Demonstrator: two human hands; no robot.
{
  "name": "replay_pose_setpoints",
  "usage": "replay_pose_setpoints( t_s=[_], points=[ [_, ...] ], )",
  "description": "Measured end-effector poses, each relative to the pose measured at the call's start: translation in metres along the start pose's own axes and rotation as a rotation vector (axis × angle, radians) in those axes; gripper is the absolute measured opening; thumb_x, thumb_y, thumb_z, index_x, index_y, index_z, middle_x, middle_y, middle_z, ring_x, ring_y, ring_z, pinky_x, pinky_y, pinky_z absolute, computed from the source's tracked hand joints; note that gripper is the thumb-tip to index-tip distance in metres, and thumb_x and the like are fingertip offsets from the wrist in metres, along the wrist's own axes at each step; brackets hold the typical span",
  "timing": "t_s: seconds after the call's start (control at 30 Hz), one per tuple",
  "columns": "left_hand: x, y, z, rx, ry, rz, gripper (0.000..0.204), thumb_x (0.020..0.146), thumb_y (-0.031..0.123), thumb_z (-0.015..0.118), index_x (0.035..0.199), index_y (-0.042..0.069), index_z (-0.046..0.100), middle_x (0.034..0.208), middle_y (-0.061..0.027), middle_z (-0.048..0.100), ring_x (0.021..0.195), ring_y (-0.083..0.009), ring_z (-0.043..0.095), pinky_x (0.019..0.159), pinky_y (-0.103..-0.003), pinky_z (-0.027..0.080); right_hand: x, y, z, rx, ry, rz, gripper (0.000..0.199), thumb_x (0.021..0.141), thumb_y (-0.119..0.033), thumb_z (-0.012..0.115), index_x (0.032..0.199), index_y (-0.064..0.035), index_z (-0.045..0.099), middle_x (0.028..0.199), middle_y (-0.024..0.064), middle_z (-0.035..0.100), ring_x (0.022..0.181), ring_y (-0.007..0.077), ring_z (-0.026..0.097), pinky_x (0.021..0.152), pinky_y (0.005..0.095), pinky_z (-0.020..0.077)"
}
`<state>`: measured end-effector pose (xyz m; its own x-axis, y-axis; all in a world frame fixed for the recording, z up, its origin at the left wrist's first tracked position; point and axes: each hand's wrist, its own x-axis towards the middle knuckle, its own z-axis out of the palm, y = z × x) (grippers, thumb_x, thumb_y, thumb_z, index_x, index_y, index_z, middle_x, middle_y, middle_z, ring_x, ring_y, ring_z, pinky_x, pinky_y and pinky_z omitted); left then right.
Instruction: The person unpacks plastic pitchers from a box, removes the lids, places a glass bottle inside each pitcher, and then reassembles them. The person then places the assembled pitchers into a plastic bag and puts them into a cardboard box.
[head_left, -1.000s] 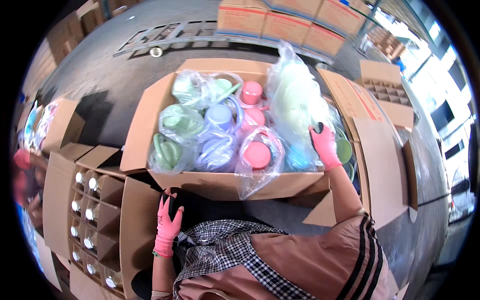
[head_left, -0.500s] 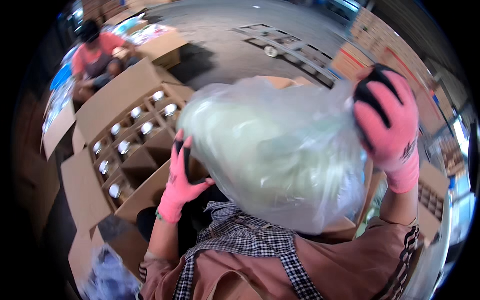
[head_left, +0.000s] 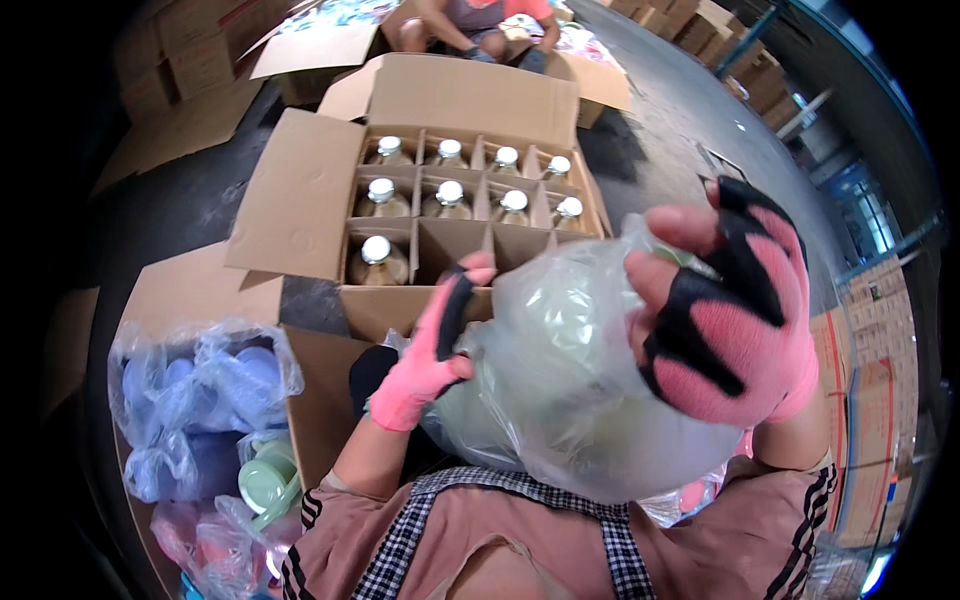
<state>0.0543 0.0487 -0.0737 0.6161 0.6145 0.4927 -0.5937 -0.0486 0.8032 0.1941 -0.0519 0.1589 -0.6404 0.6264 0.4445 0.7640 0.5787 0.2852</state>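
A large clear plastic bag (head_left: 580, 390) with pale green contents bulges in front of my chest, above my lap. My right hand (head_left: 735, 310), in a pink and black glove with bare fingertips, curls its fingers over the bag's upper right part and grips it. On the other side, my left hand (head_left: 430, 345), gloved alike, has thumb and forefinger spread beside the bag's left side; its remaining fingers are partly hidden. Just beyond stands an open carton (head_left: 400, 300) with cardboard dividers, where white-capped bottles (head_left: 450, 195) fill several cells. The bag covers its near right corner.
At my left, an open box (head_left: 325, 400) holds bagged purple, green and pink plastic ware (head_left: 265, 480). Past the bottle carton sits another person (head_left: 490, 30) among open boxes. Stacked cartons (head_left: 870, 430) rise at the right. Pink wrapped items (head_left: 690, 495) show below the bag.
My view has turned right, so the bottle carton now sits straight ahead. The bag is lower and nearer my body. My right hand has shifted over its top; my left stays at its left side.
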Motion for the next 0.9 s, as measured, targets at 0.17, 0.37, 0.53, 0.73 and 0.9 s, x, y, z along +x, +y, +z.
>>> replay_pose_setpoints(
  t_s=[0.17, 0.37, 0.53, 0.73, 0.9],
  points=[
    [-0.055, -0.028, 0.002, 0.442, -0.257, -0.193, 0.095, 0.060, 0.039, 0.074, 0.133, 0.002, 0.025, 0.135, -0.0162, 0.028, 0.126, -0.0315, 0.026, 0.104, -0.038, 0.019, 0.002, 0.001, 0.034, 0.041, -0.205, -0.199, 0.020, 0.061, -0.019, 0.058, 0.078, -0.0087, 0.058, 0.091, 0.0049, 0.054, 0.095, 0.0261, 0.050, 0.083, 0.0488, 0.0403],
    [-0.128, -0.041, -0.021, 0.683, 0.050, -0.417, 0.103, 0.056, 0.045, 0.074, 0.133, 0.001, 0.022, 0.134, -0.0206, 0.027, 0.126, -0.0344, 0.024, 0.104, -0.041, 0.019, -0.060, 0.002, 0.024, 0.113, -0.069, 0.337, 0.072, 0.062, -0.050, 0.068, 0.112, -0.0008, 0.050, 0.117, 0.0154, 0.048, 0.110, 0.0340, 0.045, 0.092, 0.0441, 0.0352],
    [-0.127, -0.061, -0.015, 0.632, 0.002, -0.437, 0.105, 0.055, 0.041, 0.077, 0.133, 0.000, 0.021, 0.133, -0.0200, 0.028, 0.125, -0.0322, 0.026, 0.103, -0.038, 0.022, -0.175, -0.029, 0.076, 1.059, 0.400, 1.119, 0.090, 0.064, -0.045, 0.068, 0.129, 0.0012, 0.027, 0.127, 0.0173, 0.038, 0.117, 0.0298, 0.037, 0.097, 0.0409, 0.0299],
    [-0.099, -0.079, 0.009, 0.529, -0.101, -0.427, 0.101, 0.054, 0.034, 0.079, 0.131, 0.000, 0.023, 0.128, -0.0198, 0.033, 0.122, -0.0313, 0.030, 0.102, -0.038, 0.024, -0.256, -0.126, 0.176, 0.471, -0.437, 0.716, 0.069, 0.068, -0.037, 0.064, 0.121, -0.0004, 0.040, 0.124, 0.0230, 0.038, 0.118, 0.0350, 0.035, 0.100, 0.0425, 0.0263],
    [-0.094, -0.065, 0.028, 0.843, -0.219, -0.326, 0.102, 0.055, 0.035, 0.078, 0.132, -0.001, 0.020, 0.128, -0.0224, 0.031, 0.121, -0.0357, 0.029, 0.102, -0.039, 0.024, -0.275, -0.060, 0.089, 1.459, -0.150, 1.411, 0.059, 0.076, -0.018, 0.064, 0.125, 0.0001, 0.039, 0.124, 0.0132, 0.047, 0.117, 0.0210, 0.040, 0.099, 0.0321, 0.0293]
  ],
)
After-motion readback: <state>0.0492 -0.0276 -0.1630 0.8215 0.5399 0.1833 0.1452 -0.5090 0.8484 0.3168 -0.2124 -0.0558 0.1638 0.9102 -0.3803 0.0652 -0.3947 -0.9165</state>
